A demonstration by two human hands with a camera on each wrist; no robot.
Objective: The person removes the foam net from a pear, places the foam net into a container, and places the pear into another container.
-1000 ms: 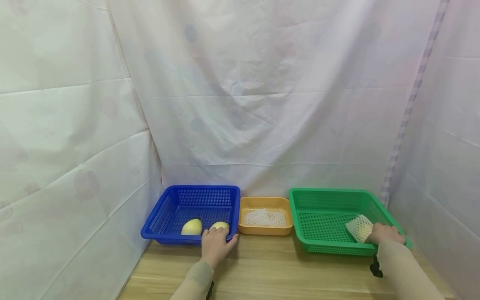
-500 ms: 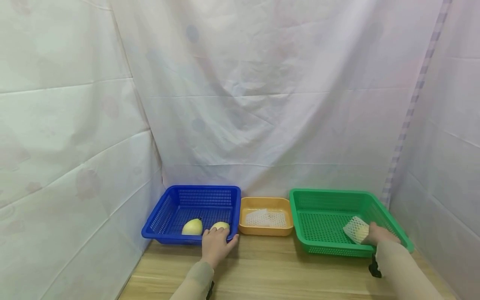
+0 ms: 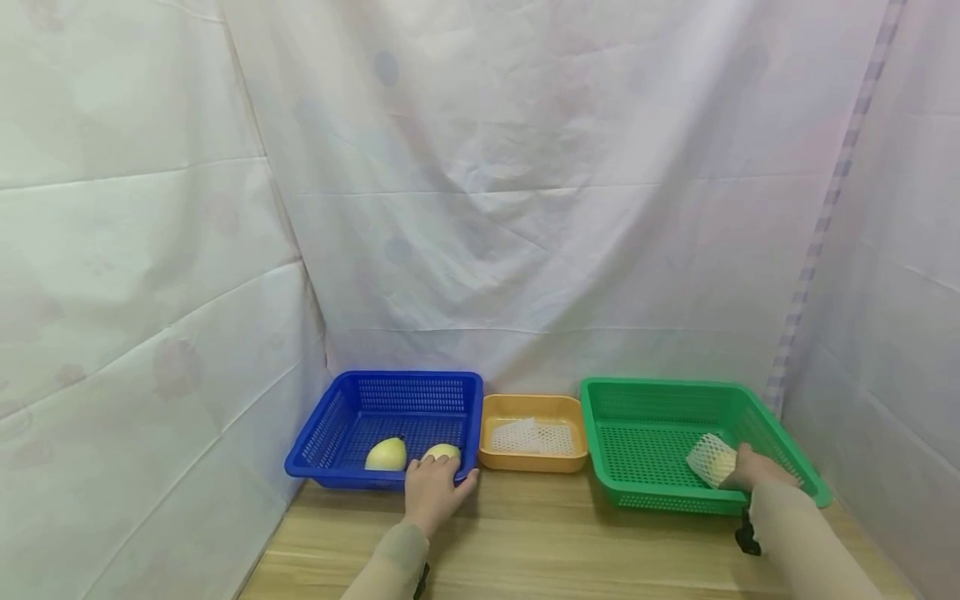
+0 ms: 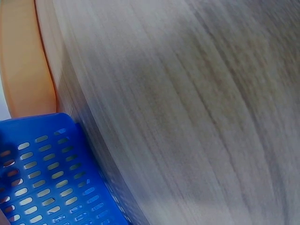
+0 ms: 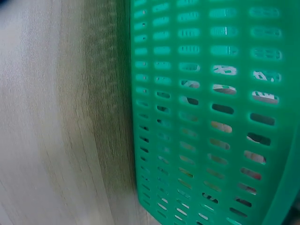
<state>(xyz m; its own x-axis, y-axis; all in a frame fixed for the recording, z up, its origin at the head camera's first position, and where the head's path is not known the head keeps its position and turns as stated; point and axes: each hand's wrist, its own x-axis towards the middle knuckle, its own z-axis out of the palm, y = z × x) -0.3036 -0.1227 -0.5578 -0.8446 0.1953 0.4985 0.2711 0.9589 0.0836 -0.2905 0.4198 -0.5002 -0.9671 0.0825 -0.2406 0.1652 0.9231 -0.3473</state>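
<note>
My left hand (image 3: pixel 432 493) reaches over the front rim of the blue basket (image 3: pixel 315 472). Its fingertips lie at a yellow pear (image 3: pixel 442 451), whose lower part they hide, and the thumb is spread to the right outside the basket. To the left of this pear, another yellow pear (image 3: pixel 386 455) lies in the basket. Over the front right of the green basket (image 3: pixel 660 492), my right hand (image 3: pixel 759 470) holds a pear (image 3: pixel 722 467) in a white foam net (image 3: pixel 705 454). The fingertips there are hidden. Both wrist views mostly show basket walls and table.
Between the baskets stands a small orange tray (image 3: pixel 532 462) with white foam nets (image 3: pixel 517 435) in it. All three containers stand on a wooden table (image 3: pixel 540 533). White cloth (image 3: pixel 480 250) hangs behind and at both sides.
My right hand has shifted slightly left with the netted pear, mostly in the first half second. The left hand keeps its place at the blue basket.
</note>
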